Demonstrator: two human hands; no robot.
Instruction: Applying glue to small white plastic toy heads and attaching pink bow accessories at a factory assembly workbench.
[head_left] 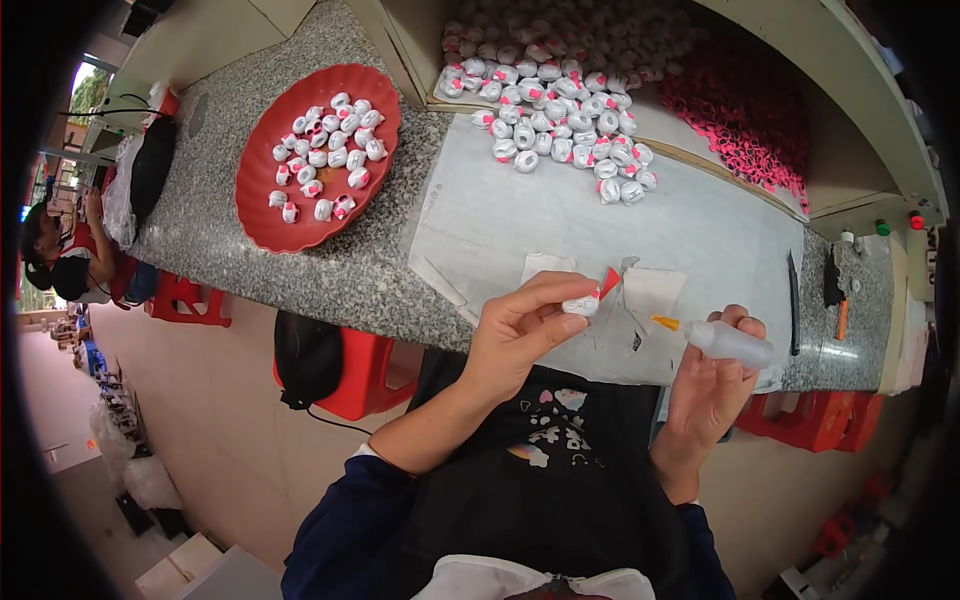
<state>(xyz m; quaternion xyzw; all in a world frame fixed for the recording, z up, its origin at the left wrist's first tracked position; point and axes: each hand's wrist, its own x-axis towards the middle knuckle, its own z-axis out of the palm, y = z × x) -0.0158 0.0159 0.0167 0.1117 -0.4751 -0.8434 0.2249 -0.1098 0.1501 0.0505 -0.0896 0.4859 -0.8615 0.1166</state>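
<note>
To do this well, it would likely help to hold the piece steady, bring the nozzle close and squeeze lightly. The right hand (705,390), palm side showing, grips a translucent squeeze bottle (735,345), its yellow nozzle (665,322) pointing left, apart from the piece. The left hand (510,335) pinches that small white-and-pink piece (578,306) above the table (390,280). Beyond lie a red dish (256,195) of similar pieces, left, and a heap (560,110) of more.

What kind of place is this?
Probably a workshop or factory where small things are put together: there's a big pile of matching white pieces, a heap of pink parts, and a squeeze bottle in the person's right hand.
</note>
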